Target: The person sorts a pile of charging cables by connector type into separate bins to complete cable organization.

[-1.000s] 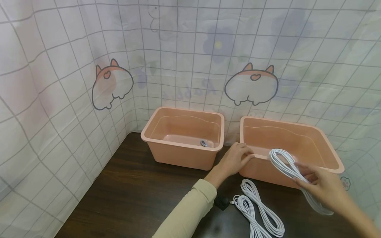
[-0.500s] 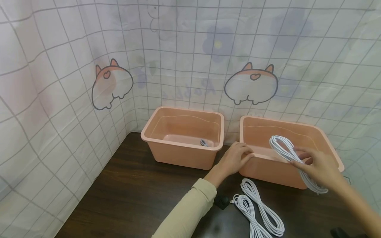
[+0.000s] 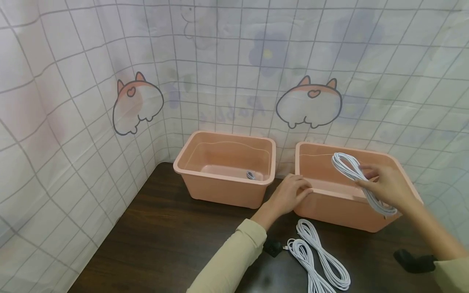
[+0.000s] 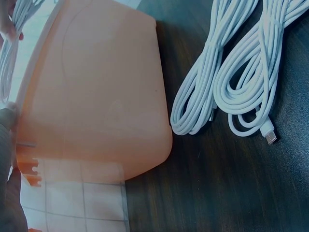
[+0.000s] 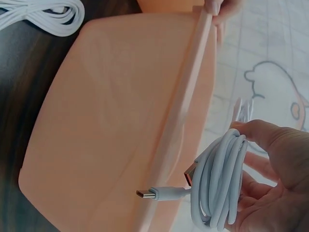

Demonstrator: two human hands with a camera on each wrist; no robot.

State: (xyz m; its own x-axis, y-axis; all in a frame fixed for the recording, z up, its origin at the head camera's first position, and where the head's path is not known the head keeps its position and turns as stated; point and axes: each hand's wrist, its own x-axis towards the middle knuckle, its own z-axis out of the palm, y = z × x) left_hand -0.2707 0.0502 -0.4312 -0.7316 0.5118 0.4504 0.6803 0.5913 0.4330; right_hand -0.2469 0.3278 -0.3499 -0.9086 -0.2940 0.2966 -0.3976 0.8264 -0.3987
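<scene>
On a dark wood-grain tabletop (image 3: 154, 228), a left bin (image 3: 223, 189) and a right bin (image 3: 340, 211), both pink, set side by side with a gap. Left bin: one small grey-white coil (image 3: 250, 175) toward its right end. Right bin: front wall standing between its interior and two white cable bundles on the tabletop. Left loose bundle (image 3: 311, 272): metal-tipped plug (image 4: 270, 137) showing. Right loose bundle (image 3: 319, 249): just beside it. Black object (image 3: 272, 247), unidentified, beside the left sleeve (image 3: 234, 252); second black object (image 3: 414, 261), likewise, at the right sleeve (image 3: 454, 272). Backdrop: white grid cloth (image 3: 220, 24) with cartoon animal prints (image 3: 309, 108). Lettering (image 3: 258, 109): faint lilac, above the left bin, too pale to read surely. Left hand (image 3: 287, 193): forearm crossing the tabletop, grip clamped on the right bin's front rim near its left corner. Right hand (image 3: 388, 185): reaching in from the right, grip clamped on a held cable (image 3: 372, 199), coiled and white, slanting above the right bin's front rim; slim plug (image 5: 147, 194) protruding.
</scene>
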